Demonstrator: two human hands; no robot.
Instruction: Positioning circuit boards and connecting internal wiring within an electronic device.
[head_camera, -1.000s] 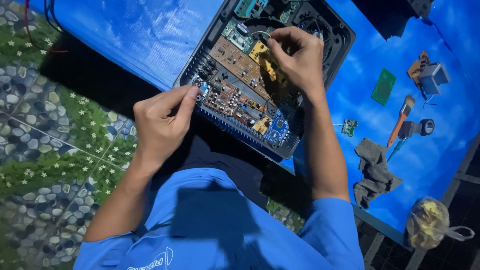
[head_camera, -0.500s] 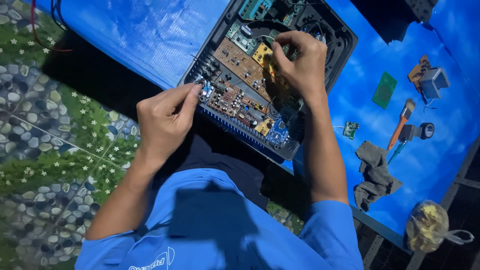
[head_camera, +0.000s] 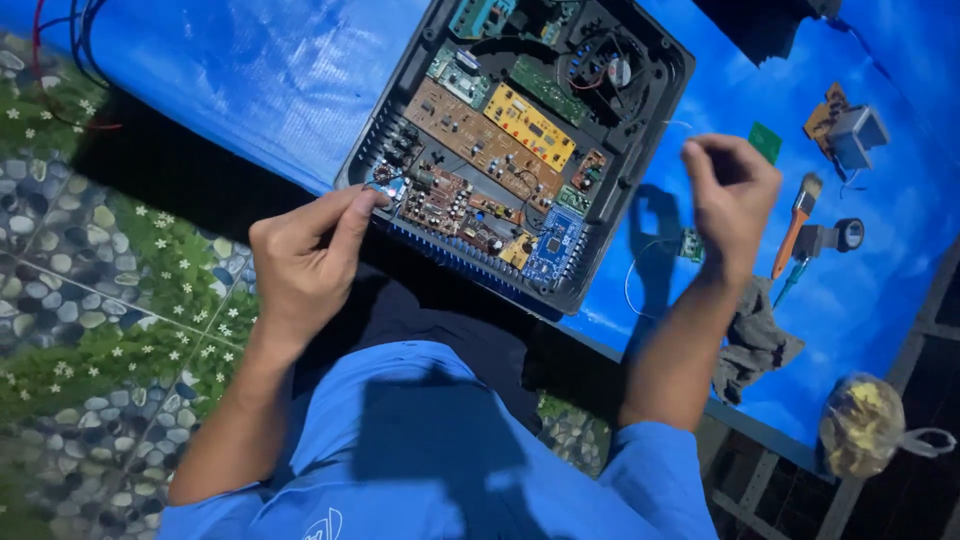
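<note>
An open black case (head_camera: 645, 170) lies on a blue tarp (head_camera: 250, 70), packed with circuit boards: a brown one (head_camera: 465, 125), a yellow one (head_camera: 530, 125) and a small blue one (head_camera: 552, 245). My left hand (head_camera: 300, 265) grips the case's near-left corner, thumb and forefinger on the edge. To the right of the case, my right hand (head_camera: 730, 195) hovers above the tarp with its fingertips pinched together. I cannot make out anything between them. A thin pale wire (head_camera: 640, 275) loops on the tarp below that hand.
Right of the case lie a small green board (head_camera: 765, 140), an orange-handled brush (head_camera: 795, 225), a grey boxy part (head_camera: 855, 135), a grey cloth (head_camera: 755, 340) and a tied clear bag (head_camera: 860, 425). Red and blue cables (head_camera: 60, 40) hang at the top left. A pebble-patterned floor (head_camera: 90, 300) is below.
My right hand has lifted off the boards and swung right, clear of the case. The left hand stays at the case's corner.
</note>
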